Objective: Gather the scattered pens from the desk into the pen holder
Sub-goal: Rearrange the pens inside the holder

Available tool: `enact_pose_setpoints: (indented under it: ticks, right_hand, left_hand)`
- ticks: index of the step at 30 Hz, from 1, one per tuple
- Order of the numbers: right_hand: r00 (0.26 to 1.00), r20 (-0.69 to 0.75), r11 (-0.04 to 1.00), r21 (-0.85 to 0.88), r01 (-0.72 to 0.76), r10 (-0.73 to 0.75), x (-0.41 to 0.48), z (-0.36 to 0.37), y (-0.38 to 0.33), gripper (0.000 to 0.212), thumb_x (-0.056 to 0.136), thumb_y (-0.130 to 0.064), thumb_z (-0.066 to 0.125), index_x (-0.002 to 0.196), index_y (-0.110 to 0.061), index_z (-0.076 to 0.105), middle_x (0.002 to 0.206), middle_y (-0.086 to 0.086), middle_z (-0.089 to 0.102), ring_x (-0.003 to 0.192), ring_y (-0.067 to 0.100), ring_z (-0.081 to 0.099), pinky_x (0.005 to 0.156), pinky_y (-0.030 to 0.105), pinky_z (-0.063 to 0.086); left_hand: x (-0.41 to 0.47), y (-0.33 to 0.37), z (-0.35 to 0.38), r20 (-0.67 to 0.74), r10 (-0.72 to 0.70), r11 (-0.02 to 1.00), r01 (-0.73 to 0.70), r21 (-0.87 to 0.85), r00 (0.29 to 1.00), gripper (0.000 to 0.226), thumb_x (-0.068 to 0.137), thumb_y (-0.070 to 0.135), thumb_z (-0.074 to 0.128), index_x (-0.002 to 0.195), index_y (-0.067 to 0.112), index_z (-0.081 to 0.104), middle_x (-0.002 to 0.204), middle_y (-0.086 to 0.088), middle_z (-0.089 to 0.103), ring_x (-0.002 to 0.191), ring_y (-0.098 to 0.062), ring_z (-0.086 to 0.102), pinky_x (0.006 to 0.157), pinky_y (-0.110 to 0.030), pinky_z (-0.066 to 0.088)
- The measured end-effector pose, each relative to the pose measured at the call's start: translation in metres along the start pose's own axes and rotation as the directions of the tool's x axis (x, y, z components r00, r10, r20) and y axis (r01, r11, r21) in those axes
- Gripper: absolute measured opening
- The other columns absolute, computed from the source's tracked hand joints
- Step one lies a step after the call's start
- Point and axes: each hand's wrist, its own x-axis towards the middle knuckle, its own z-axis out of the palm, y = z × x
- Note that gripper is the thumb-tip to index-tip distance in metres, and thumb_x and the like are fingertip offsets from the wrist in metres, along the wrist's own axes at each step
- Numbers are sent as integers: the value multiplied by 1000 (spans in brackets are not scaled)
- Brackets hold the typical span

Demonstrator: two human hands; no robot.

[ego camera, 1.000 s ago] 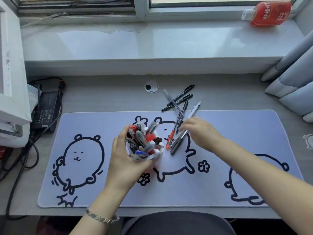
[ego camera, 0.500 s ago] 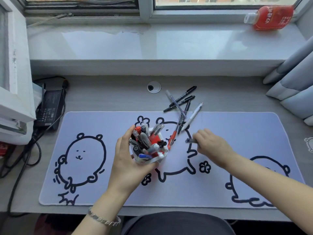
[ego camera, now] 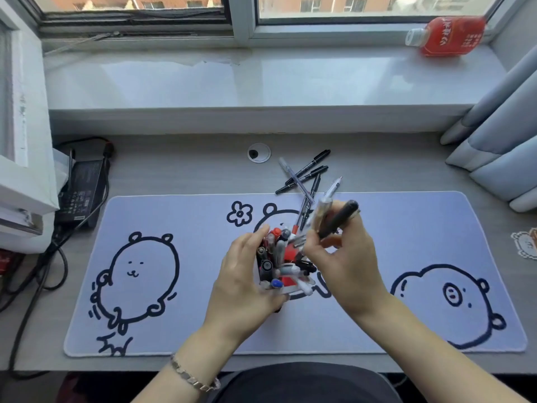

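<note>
My left hand (ego camera: 242, 283) grips the white pen holder (ego camera: 286, 288), which is crammed with several pens and markers and sits on the desk mat. My right hand (ego camera: 345, 261) is right beside the holder's rim, shut on a black pen (ego camera: 338, 218) and a clear pen (ego camera: 322, 212), both tilted with their upper ends pointing up and right. Behind the holder, several loose pens (ego camera: 305, 175) lie crossed over the mat's far edge, most of them black, one clear, one with a red tip.
A pale mat (ego camera: 421, 228) with bear drawings covers the grey desk. A cable grommet (ego camera: 258, 153) lies behind the pens. A black power adapter (ego camera: 82, 190) and cables sit at left, a red bottle (ego camera: 447, 36) on the windowsill, curtains (ego camera: 499, 146) at right.
My right hand picked two pens from the pile and carried them left and up to the holder's rim. My left hand kept hold of the holder.
</note>
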Motion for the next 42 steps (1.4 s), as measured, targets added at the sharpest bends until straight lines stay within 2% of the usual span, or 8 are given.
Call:
enact_pose_setpoints:
  ticks: [3, 9, 15, 21, 25, 29, 36, 42]
  right_hand:
    - [999, -23, 990, 139, -38, 41, -1, 1, 0, 34, 80, 1, 58, 79, -31, 48, 75, -16, 60, 70, -1, 59, 61, 7, 46]
    - [996, 86, 997, 64, -46, 40, -11, -2, 10, 28, 73, -10, 55, 81, -36, 48, 82, -19, 60, 76, 7, 61, 64, 7, 45]
    - [994, -13, 993, -16, 113, -113, -20, -5, 16, 68, 71, -2, 61, 108, -50, 32, 84, -6, 60, 73, 10, 63, 67, 11, 49]
    - [948, -79, 947, -120, 297, -308, -18, -7, 24, 82, 70, 6, 63, 127, -36, 22, 91, -2, 55, 68, 11, 63, 61, 16, 53]
    - [929, -72, 922, -173, 346, -362, -19, -8, 27, 69, 71, 7, 62, 119, -31, 29, 93, 0, 55, 69, 25, 68, 58, 26, 56]
    - [920, -69, 903, -237, 359, -385, -17, -9, 25, 40, 76, -3, 60, 110, -20, 45, 92, 2, 56, 69, 21, 64, 60, 21, 55]
    - [880, -85, 859, -279, 429, -467, -23, -9, 37, 27, 78, -3, 62, 102, -10, 53, 89, 5, 56, 77, 15, 56, 67, 17, 53]
    - [936, -64, 917, -233, 324, -347, -26, -11, 40, 17, 83, -5, 55, 97, -5, 65, 87, 9, 60, 83, 14, 58, 72, 22, 53]
  left_hand:
    - [-1, 0, 1, 3, -41, 994, 41, -101, 999, 95, 55, 12, 85, 123, 53, 33, 122, 25, 37, 117, -5, 45, 80, -6, 43]
    - [-1, 6, 0, -22, 37, 998, -38, -46, 999, 99, 54, 25, 85, 121, 65, 23, 120, 41, 31, 116, 4, 42, 87, -5, 39]
    - [-2, 10, 3, -31, 47, 997, -48, -60, 998, 94, 52, 36, 80, 124, 59, 25, 118, 44, 30, 116, 9, 39, 86, -5, 41]
    - [-5, 13, 5, -21, 30, 997, -31, -68, 999, 98, 52, 27, 84, 129, 49, 29, 126, 32, 32, 119, 3, 41, 93, -30, 50]
    - [-5, 14, 5, -18, 36, 998, -37, -59, 999, 100, 52, 26, 85, 127, 56, 26, 125, 33, 32, 119, 5, 39, 92, -26, 49]
    - [-5, 15, 4, -20, 26, 998, -27, -60, 999, 96, 50, 31, 82, 127, 53, 28, 122, 37, 33, 117, 7, 40, 93, -25, 48]
    - [-8, 19, 2, -53, 28, 997, -32, -64, 998, 94, 51, 38, 79, 130, 48, 29, 124, 30, 36, 117, 8, 40, 91, -13, 45]
    - [-7, 26, -4, -78, 81, 997, -82, -10, 994, 80, 54, 46, 66, 125, 49, 29, 125, 25, 40, 118, 1, 41, 91, -28, 49]
